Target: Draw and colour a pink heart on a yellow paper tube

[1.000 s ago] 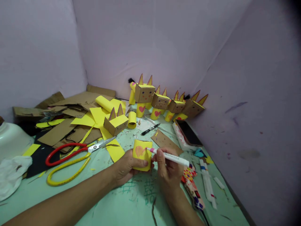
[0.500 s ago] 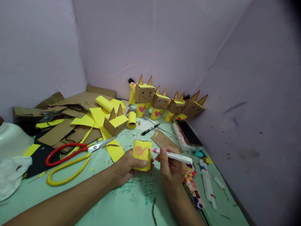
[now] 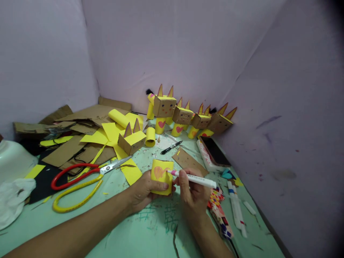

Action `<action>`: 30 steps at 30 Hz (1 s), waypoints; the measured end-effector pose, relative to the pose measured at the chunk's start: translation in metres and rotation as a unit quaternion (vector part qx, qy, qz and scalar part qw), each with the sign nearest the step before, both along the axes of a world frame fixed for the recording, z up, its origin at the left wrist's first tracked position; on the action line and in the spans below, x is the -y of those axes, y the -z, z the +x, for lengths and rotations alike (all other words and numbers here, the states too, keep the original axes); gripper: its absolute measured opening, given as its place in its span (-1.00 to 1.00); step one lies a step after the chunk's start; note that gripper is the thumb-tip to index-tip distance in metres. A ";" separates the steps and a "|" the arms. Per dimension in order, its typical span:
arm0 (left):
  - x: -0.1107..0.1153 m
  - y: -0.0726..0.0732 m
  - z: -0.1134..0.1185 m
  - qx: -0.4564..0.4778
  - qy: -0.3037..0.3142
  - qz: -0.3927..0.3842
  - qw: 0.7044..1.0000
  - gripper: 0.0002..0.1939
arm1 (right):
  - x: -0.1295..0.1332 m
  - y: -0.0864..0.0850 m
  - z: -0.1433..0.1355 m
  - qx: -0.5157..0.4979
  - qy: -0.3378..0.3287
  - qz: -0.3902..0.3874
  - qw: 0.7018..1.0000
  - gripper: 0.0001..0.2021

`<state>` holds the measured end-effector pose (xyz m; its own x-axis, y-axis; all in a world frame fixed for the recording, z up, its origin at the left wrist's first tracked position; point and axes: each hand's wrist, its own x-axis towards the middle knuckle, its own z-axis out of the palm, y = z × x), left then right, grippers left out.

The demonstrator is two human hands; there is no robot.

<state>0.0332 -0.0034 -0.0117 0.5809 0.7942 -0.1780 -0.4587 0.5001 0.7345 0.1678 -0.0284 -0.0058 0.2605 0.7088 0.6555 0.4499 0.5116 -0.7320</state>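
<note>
My left hand (image 3: 146, 190) is closed around a yellow paper tube (image 3: 158, 186), thumb across its front. A heart (image 3: 159, 173) is drawn on the tube, its left side filled in orange-pink and its right side partly yellow. In my right hand (image 3: 195, 193) is a white marker (image 3: 200, 180) with a pink end, held like a pen. The marker's tip touches the right half of the heart. Beyond the tube sits a cardboard box head (image 3: 133, 143) with two pointed ears, beside a small yellow paper roll (image 3: 150, 137).
Red-and-yellow-handled scissors (image 3: 100, 172) lie at left, before heaped cardboard (image 3: 86, 114) and yellow paper. Several cardboard-headed figures (image 3: 165, 107) stand along the back wall. A black pen (image 3: 171, 147), a phone (image 3: 215, 151), white markers (image 3: 237, 211) and a patterned glue gun (image 3: 220, 215) lie centre and right.
My right hand has shifted slightly left, bringing the marker tip from the heart's right edge further into it. My left hand keeps the tube in nearly the same place.
</note>
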 end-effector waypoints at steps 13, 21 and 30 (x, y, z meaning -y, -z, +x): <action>0.001 -0.001 0.000 0.009 0.009 0.010 1.000 -0.54 | 0.001 -0.002 -0.003 0.012 0.020 0.003 1.000 -0.86; 0.002 -0.001 0.001 -0.009 0.003 0.015 1.000 -0.58 | 0.001 0.004 -0.006 -0.027 -0.014 -0.014 0.999 -0.84; 0.003 0.001 0.000 -0.013 0.007 0.014 1.000 -0.62 | 0.001 0.004 -0.007 -0.039 -0.045 -0.023 0.998 -0.86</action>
